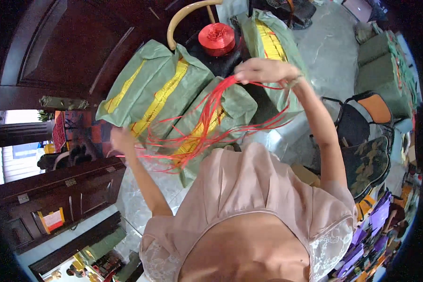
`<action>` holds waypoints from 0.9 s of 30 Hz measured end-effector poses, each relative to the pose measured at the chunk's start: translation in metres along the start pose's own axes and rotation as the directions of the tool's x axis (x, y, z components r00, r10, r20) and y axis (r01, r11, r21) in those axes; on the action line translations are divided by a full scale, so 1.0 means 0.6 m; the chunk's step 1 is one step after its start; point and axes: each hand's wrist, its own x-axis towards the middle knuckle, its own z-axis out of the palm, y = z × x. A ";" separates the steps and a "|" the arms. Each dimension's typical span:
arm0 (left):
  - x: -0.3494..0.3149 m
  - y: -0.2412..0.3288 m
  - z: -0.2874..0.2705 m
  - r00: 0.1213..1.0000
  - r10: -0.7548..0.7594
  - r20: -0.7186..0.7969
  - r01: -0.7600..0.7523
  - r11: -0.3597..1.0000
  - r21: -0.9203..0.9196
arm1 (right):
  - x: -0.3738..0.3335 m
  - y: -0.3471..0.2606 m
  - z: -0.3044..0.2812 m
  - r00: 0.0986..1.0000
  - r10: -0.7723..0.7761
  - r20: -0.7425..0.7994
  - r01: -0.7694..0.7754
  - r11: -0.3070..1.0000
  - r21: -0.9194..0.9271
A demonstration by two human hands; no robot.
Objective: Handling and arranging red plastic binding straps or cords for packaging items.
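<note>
My right hand [268,71] is raised at the upper middle, its fingers closed on a bunch of red plastic twine [214,101]. From that grip the loose strands hang and spread down to the left, and some trail to the right under my forearm. My left hand [122,140] is stretched out to the left, close to the strand ends and the lower corner of a green woven sack [162,80] with yellow stripes. Motion smears its fingers. Behind the twine leans a second green sack [239,101], partly covered by the strands.
A red twine roll [216,39] sits on a dark chair with a curved wooden arm [185,16]. Another green sack [272,42] stands beyond my right hand. Dark wooden doors [75,42] are at left; a black chair [355,122] and stacked green bundles [380,75] at right.
</note>
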 end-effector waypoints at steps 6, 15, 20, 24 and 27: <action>0.038 0.401 -0.322 0.696 0.708 0.120 0.134 0.036 -0.990 | 0.105 -0.037 0.065 0.993 -0.095 -0.074 0.086 0.990 -0.107; 0.008 0.236 -0.243 0.665 0.638 0.388 0.231 0.319 -0.919 | -0.051 0.039 -0.033 0.957 0.185 0.223 -0.250 0.916 0.314; 0.007 0.119 -0.220 0.687 0.456 0.566 0.425 0.380 -0.822 | -0.103 0.047 -0.069 0.950 0.308 0.059 -0.313 0.917 0.248; 0.026 0.051 -0.252 0.725 0.169 0.667 0.569 0.397 -0.720 | -0.125 0.005 -0.107 0.940 0.341 -0.001 -0.332 0.916 0.228; 0.007 -0.090 -0.112 0.796 0.292 0.530 0.198 0.702 -0.684 | -0.114 -0.033 -0.100 0.961 0.273 -0.052 -0.268 0.959 0.092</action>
